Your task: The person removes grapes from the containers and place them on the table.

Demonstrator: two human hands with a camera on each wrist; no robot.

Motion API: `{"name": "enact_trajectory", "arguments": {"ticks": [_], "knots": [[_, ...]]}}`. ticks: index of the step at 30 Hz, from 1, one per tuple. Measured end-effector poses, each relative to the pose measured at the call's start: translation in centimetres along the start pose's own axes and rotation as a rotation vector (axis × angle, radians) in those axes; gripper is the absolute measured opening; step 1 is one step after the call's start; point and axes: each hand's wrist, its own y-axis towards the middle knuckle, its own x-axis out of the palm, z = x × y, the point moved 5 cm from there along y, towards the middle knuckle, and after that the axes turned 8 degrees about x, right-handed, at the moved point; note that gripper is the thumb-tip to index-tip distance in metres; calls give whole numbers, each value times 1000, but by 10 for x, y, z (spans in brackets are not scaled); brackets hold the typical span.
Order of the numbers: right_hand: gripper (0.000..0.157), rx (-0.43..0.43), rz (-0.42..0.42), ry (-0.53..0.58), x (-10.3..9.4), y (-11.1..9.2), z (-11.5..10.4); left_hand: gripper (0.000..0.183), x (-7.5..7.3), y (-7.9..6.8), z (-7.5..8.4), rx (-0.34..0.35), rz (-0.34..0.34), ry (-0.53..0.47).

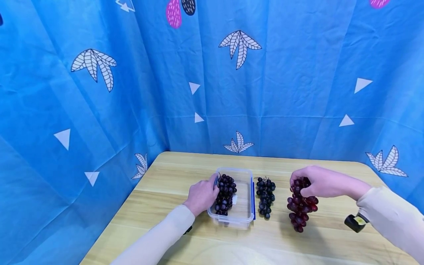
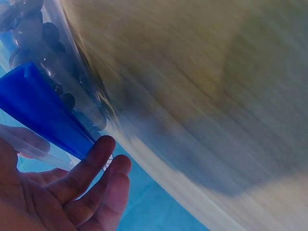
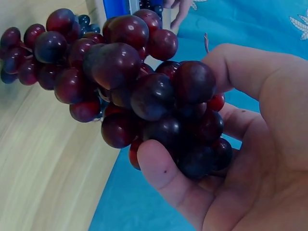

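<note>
My right hand grips the top of a bunch of dark red grapes, which hangs down over the table. In the right wrist view the thumb and fingers wrap around the upper grapes. My left hand holds the left wall of a clear plastic food container by its rim. Close up, its fingers lie against the blue latch flap. Inside the container, along the left side, lies a bunch of black grapes. A second black bunch lies on the table just right of the container.
The light wooden table has rounded far corners. Blue patterned curtains hang behind it and on the left side. A blue latch flap sticks out on the container's right side, near the second black bunch.
</note>
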Motion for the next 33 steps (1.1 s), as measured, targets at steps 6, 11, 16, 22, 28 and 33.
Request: {"name": "enact_trajectory", "arguments": {"ticks": [6,11,16,22,28,33], "knots": [[26,31,-18,17,5,7,8,56,0,0,-1,-4,7,10],[25,52,4,42,8,18,20,55,1,-1,-1,-5,8,16],[25,76,13,66,11,29,34,55,1,0,0,-4,10,28],[24,93,27,75,14,40,45,56,0,2,-1,4,8,41],[23,107,33,74,16,55,52,56,-1,1,0,4,1,31],[23,108,50,67,17,67,58,55,0,1,0,3,8,36]]}}
